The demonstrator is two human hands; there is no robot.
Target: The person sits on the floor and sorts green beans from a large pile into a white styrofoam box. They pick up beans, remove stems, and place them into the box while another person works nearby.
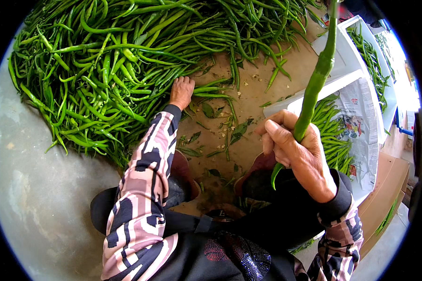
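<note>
My right hand point(293, 151) is raised at the right and closed around a long green chili pepper point(314, 84). Its thick end points up and away, and its curved tip hangs below my fingers. At the right edge of a large heap of green chili peppers point(102, 70), my left hand point(183, 92) rests with its fingers bent over the peppers. Whether it grips any of them is hidden by the back of the hand. A few peppers point(212, 92) stick out just right of it.
Right of my knee stands a white box point(295, 105) lined with newspaper point(360, 105), holding lined-up peppers point(332, 140). Another white box point(341, 66) with peppers is beyond it. A cardboard box point(383, 172) sits nearer. Loose leaves point(241, 130) litter the floor between my feet.
</note>
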